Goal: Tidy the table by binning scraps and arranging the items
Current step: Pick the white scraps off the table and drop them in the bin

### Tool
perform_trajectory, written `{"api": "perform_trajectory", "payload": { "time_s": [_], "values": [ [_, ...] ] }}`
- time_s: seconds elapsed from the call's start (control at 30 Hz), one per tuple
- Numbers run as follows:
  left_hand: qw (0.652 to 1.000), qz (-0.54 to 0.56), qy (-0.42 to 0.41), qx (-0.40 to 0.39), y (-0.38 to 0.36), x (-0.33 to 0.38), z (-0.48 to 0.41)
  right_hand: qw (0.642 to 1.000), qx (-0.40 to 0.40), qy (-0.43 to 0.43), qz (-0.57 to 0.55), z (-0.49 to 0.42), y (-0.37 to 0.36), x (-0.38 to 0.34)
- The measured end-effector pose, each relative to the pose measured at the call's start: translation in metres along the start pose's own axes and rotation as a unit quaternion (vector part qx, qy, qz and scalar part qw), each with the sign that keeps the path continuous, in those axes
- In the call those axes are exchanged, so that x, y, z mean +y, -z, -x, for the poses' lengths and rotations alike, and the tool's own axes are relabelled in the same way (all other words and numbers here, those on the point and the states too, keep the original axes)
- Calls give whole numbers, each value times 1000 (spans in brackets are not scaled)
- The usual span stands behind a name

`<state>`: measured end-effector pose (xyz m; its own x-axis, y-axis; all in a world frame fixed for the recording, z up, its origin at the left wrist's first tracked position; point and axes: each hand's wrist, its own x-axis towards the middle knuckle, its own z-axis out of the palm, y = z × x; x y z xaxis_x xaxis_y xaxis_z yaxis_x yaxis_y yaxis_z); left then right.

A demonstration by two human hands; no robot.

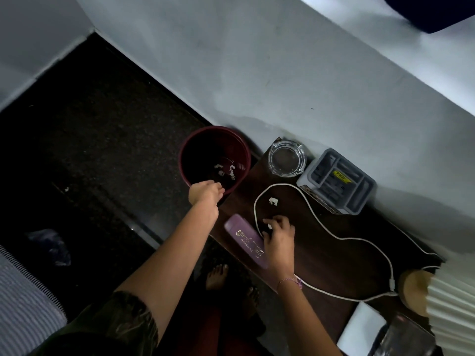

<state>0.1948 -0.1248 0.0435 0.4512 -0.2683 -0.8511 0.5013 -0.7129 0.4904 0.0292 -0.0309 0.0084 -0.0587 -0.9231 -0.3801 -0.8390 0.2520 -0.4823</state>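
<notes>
The bin [195, 150] stands on the floor against the counter's [321, 227] end, within reach for dropping. The left hand [205, 192] is at its near rim, fingers curled; whether they hold anything cannot be told. The right hand [279, 235] pinches a white scrap [269, 226] inside the cable [280, 184] loop. A second scrap [273, 201] lies just beyond.

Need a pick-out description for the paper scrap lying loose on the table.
On the dark wooden table beside the maroon bin, a white cable makes a loop on the person's side of the glass ashtray. The loose scrap is the small crumpled white bit lying inside that loop. Unlike the pinched scrap in the right hand, nothing touches it.
</notes>
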Motion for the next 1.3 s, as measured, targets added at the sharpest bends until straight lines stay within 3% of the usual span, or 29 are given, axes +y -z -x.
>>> {"api": "perform_trajectory", "payload": {
  "time_s": [0.13,0.27,0.43,0.6,0.83,1.07,1.3],
  "values": [
    [1000,-14,-7,-16,1,-11,7,1000,-9,21,19,-2,-2,11],
    [999,-22,-21,-27,0,-17,16,997,-28,-47,-56,-5,4,25],
    [995,-62,-2,-83,-5,-27,31,993,54,-33,-104,-2,20,16],
    [985,-86,48,-145,-11,-34,50,965,107,-9,-239,-5,31,-24],
    [982,-47,29,-179,-10,-30,55,960,93,8,-264,-10,33,-50],
    [993,-19,-5,-117,3,-14,37,958,86,21,-274,-11,24,-52],
    [997,35,-52,-41,6,23,9,957,77,-31,-278,-16,14,-41]
  ]
}}
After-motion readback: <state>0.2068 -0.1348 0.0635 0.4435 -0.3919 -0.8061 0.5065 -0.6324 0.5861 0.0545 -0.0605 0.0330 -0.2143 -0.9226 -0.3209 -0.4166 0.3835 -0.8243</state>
